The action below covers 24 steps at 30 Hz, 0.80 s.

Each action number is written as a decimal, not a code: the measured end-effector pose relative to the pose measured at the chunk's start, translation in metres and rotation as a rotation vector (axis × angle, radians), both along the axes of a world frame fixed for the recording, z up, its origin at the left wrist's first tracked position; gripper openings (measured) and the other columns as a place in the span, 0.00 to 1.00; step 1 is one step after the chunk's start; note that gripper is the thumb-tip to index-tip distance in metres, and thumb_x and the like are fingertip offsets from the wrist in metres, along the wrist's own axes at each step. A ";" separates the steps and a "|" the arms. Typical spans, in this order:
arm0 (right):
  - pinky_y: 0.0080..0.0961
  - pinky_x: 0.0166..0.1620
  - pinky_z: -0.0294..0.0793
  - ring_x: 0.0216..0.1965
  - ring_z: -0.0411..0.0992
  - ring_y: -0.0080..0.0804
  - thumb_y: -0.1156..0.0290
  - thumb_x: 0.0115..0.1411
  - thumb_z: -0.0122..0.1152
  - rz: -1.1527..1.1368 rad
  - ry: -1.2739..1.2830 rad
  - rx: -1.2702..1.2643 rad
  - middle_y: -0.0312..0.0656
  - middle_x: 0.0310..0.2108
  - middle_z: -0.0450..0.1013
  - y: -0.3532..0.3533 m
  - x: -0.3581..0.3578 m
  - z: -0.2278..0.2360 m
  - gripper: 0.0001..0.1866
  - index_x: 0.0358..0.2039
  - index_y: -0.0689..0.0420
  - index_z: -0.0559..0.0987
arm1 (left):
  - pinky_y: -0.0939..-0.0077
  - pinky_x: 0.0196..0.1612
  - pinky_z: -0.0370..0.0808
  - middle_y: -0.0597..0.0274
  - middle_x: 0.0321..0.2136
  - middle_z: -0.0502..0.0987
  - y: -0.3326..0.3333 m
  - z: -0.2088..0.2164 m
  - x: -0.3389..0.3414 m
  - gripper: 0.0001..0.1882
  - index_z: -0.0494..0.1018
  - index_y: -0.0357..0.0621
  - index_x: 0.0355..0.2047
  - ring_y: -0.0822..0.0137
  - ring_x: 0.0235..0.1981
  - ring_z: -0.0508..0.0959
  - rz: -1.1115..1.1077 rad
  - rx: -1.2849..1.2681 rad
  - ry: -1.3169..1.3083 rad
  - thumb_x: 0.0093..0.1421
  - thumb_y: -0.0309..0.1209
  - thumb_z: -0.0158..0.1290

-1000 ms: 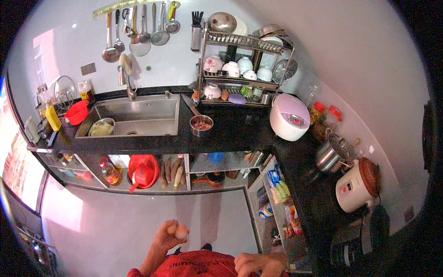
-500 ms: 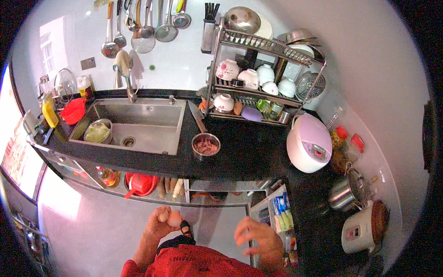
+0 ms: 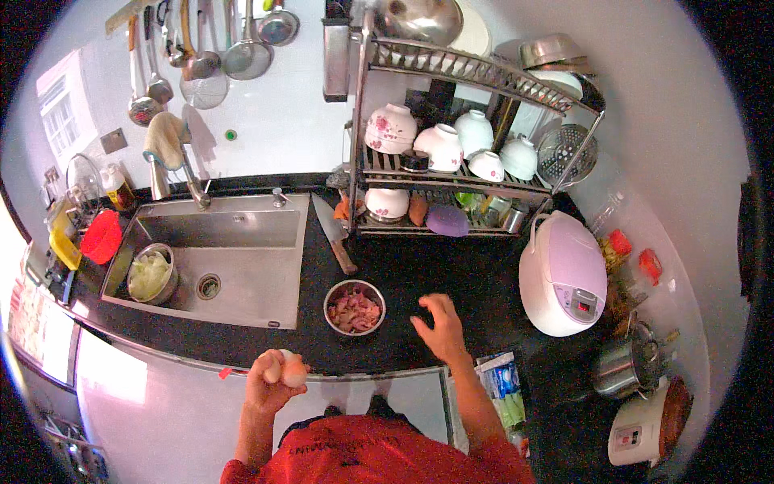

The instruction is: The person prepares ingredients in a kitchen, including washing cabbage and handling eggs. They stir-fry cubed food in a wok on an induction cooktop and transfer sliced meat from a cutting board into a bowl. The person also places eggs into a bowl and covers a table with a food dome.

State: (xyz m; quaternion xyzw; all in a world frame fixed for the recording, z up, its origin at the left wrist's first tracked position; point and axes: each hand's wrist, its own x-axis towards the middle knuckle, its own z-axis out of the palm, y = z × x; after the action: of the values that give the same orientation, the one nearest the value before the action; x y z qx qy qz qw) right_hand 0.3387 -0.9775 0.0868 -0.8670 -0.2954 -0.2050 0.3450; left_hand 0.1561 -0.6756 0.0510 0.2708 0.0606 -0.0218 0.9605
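Note:
My left hand [image 3: 264, 387] is closed around a few eggs [image 3: 293, 373], held just in front of the counter's near edge. The fingers partly cover them, so I cannot tell exactly how many there are. My right hand [image 3: 442, 329] reaches over the black counter with its fingers apart and nothing in it. Between the two hands, a little farther back, a round metal bowl [image 3: 327, 317] stands on the counter. Pieces of raw pinkish meat [image 3: 355, 310] lie inside. Behind the bowl is a kitchen knife [image 3: 332, 232], its wooden handle pointing toward me.
At the left is a steel sink [image 3: 250, 282] with a metal pot [image 3: 170, 284] of pale green vegetable pieces. A dish rack [image 3: 451, 179] with bowls stands at the back. To the right are a rice cooker [image 3: 562, 266], a steel pot [image 3: 619, 371] and a white cooker [image 3: 637, 436].
I have come closer to the counter. My right hand has moved forward over the counter top, and my left hand has moved toward the edge with the eggs still in it.

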 end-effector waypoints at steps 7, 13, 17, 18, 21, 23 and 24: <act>0.41 0.48 0.65 0.49 0.62 0.49 0.67 0.41 0.67 0.028 -0.111 -0.109 0.48 0.48 0.62 0.038 0.150 -0.006 0.32 0.48 0.57 0.66 | 0.55 0.25 0.72 0.53 0.37 0.73 -0.027 0.022 0.009 0.14 0.68 0.51 0.29 0.48 0.37 0.74 0.356 0.025 0.118 0.52 0.47 0.51; 0.50 0.54 0.56 0.53 0.56 0.58 0.54 0.40 0.67 -0.119 -0.370 -0.292 0.56 0.54 0.55 0.083 0.257 -0.015 0.43 0.57 0.52 0.60 | 0.51 0.24 0.76 0.51 0.35 0.74 -0.050 0.020 0.017 0.13 0.69 0.50 0.28 0.48 0.38 0.75 0.493 -0.051 0.042 0.53 0.45 0.51; 0.55 0.46 0.63 0.47 0.64 0.55 0.42 0.39 0.61 -0.027 -0.285 -0.406 0.52 0.46 0.66 0.099 0.298 -0.021 0.38 0.51 0.43 0.68 | 0.50 0.24 0.75 0.51 0.35 0.75 -0.063 0.017 0.025 0.13 0.71 0.51 0.29 0.47 0.37 0.75 0.574 -0.074 0.119 0.52 0.45 0.52; 0.55 0.43 0.66 0.43 0.68 0.53 0.38 0.40 0.59 -0.004 -0.305 -0.403 0.49 0.42 0.71 0.102 0.308 -0.025 0.35 0.48 0.42 0.71 | 0.50 0.24 0.75 0.51 0.35 0.75 -0.064 0.018 0.028 0.13 0.71 0.51 0.29 0.47 0.37 0.75 0.577 -0.067 0.120 0.52 0.45 0.52; 0.50 0.55 0.57 0.55 0.60 0.52 0.47 0.41 0.60 0.086 0.007 -0.410 0.52 0.54 0.61 0.101 0.341 -0.052 0.40 0.56 0.49 0.64 | 0.50 0.25 0.75 0.51 0.35 0.75 -0.062 0.022 0.040 0.12 0.71 0.52 0.29 0.46 0.37 0.75 0.547 -0.087 0.143 0.51 0.44 0.52; 0.51 0.59 0.50 0.59 0.53 0.53 0.45 0.43 0.57 0.061 0.086 -0.545 0.50 0.59 0.55 0.120 0.307 -0.003 0.41 0.57 0.49 0.62 | 0.50 0.25 0.75 0.50 0.35 0.75 -0.060 0.023 0.034 0.12 0.71 0.52 0.29 0.46 0.37 0.75 0.596 -0.087 0.152 0.51 0.44 0.52; 0.51 0.59 0.50 0.59 0.53 0.52 0.44 0.42 0.56 0.081 0.088 -0.541 0.50 0.59 0.55 0.118 0.314 -0.009 0.41 0.57 0.49 0.62 | 0.50 0.25 0.75 0.50 0.35 0.75 -0.059 0.022 0.038 0.12 0.71 0.52 0.29 0.46 0.38 0.75 0.580 -0.091 0.151 0.52 0.44 0.52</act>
State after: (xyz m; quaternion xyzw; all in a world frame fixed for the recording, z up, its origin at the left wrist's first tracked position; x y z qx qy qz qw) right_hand 0.6529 -0.8591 0.0779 -0.9232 -0.3584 -0.0667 0.1214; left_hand 0.1940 -0.7348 0.0731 0.1966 0.2055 0.2307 0.9305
